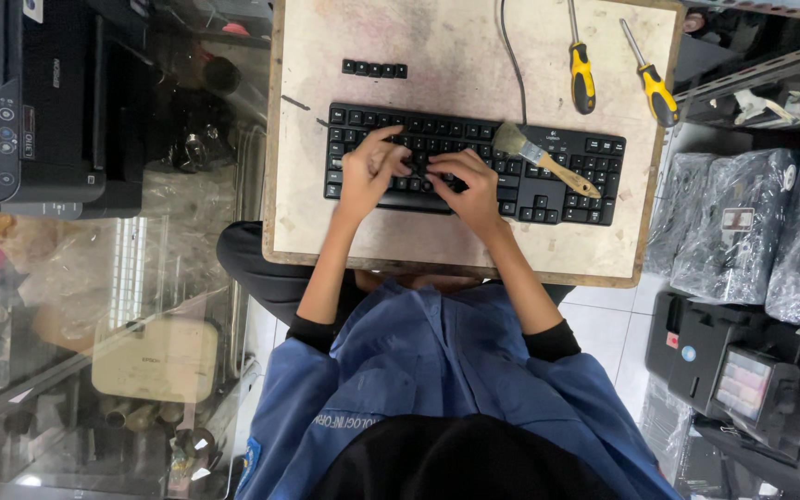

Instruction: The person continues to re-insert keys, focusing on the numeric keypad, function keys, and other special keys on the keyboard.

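Observation:
A black keyboard [474, 162] lies across a worn beige board table [437, 245]. My left hand [366, 173] and my right hand [470, 188] both rest on its left half. Their curled fingertips meet over the middle keys. Whether either hand pinches a key is hidden by the fingers. A wooden-handled paintbrush [544, 157] lies slanted on the keyboard's right half, just right of my right hand. A short row of loose black keycaps [374, 68] sits on the board behind the keyboard.
Two yellow-and-black screwdrivers [582, 74] [656, 90] lie at the board's far right, beside the keyboard cable [511, 56]. A black printer [30, 102] stands to the left above a glass cabinet [94, 352]. Plastic-wrapped machines [743, 222] are stacked on the right.

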